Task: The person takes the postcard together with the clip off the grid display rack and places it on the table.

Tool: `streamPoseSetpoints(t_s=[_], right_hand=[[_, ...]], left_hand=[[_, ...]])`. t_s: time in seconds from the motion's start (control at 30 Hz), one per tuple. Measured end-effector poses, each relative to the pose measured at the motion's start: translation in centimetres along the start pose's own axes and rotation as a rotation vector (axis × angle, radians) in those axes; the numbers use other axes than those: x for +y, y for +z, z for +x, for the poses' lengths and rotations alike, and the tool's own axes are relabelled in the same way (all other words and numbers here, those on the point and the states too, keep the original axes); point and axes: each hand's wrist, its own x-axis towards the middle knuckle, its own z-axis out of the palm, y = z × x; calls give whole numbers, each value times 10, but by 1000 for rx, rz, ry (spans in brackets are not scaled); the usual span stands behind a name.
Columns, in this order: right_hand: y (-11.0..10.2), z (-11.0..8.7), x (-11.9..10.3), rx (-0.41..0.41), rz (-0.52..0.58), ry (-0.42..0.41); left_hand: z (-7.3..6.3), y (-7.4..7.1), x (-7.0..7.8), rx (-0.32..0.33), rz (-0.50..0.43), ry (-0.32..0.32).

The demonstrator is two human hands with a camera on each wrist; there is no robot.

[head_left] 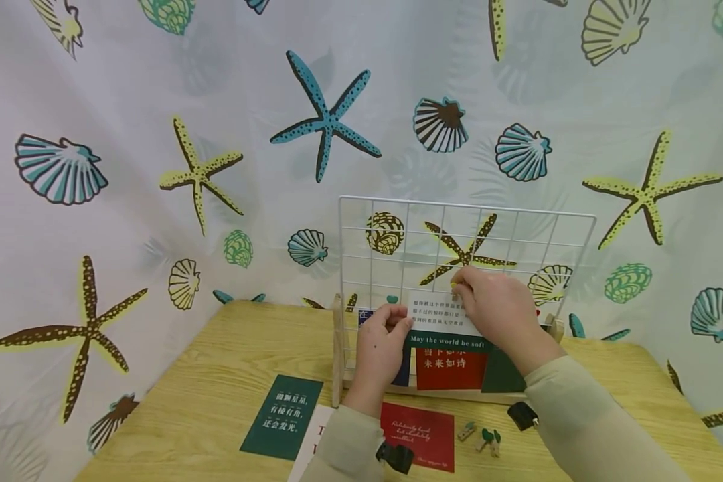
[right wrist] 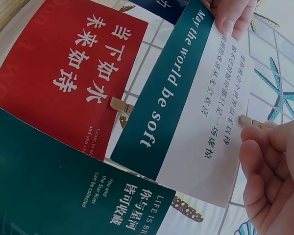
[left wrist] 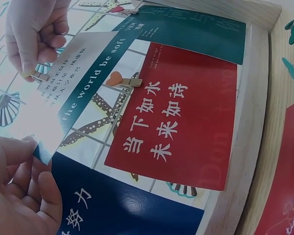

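My left hand [head_left: 381,355] pinches the left end of a white-and-green card [head_left: 436,311] printed "May the world be soft", held against a white wire grid [head_left: 446,205]. At the card's top edge, my right hand [head_left: 497,311] pinches a small wooden clothespin [right wrist: 250,121] with a yellow ornament; the right wrist view shows it on that edge. Below and behind the card hang a blue card [left wrist: 132,200], a red card [left wrist: 181,117] and a dark green card [left wrist: 201,32]. Another clothespin [left wrist: 130,82], with an orange heart, holds the red card's top edge.
The grid stands in a wooden base [head_left: 338,348] on a wood-grain table [head_left: 187,395]. In front lie a green card [head_left: 283,415], a white card [head_left: 310,442] partly behind the left sleeve, a red card [head_left: 424,435] and several clothespins [head_left: 488,442]. A patterned curtain [head_left: 247,87] hangs behind.
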Motion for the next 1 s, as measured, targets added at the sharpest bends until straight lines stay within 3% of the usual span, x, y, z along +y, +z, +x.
streamPoseSetpoints(t_s=[0.37,1.0], right_hand=[[0,-1,-1,-2,13,7],[-8,0,-3,18,25,-4]], left_hand=[[0,-2,0,5,-7,13],[-2,-6,3,-46,-24,19]])
